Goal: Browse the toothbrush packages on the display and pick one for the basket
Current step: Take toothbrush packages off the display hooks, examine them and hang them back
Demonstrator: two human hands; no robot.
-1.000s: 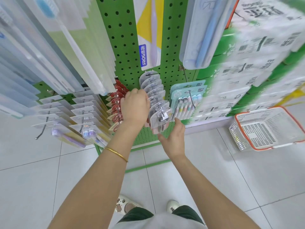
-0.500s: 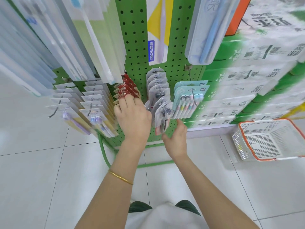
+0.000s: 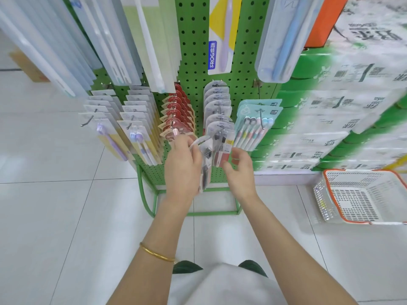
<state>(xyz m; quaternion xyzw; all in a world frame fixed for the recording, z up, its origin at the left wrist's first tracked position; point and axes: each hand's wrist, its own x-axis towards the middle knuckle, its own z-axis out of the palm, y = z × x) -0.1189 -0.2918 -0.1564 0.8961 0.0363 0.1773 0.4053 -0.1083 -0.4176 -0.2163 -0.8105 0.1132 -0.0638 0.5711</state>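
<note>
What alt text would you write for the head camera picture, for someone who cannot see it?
A person's left hand grips a clear toothbrush package at a green pegboard display, while the right hand is at the bottom of a hanging package beside it. A white, orange-rimmed basket stands on the floor tiles to the right.

A green pegboard rack (image 3: 193,51) and a white basket (image 3: 320,201) stand on the tiled floor (image 3: 66,216).

You get bright, even light with soft glare on the floor tiles (image 3: 55,216), wide-angle bending at the edges, and motion blur smearing the stacked cartons (image 3: 330,119) at right.
</note>
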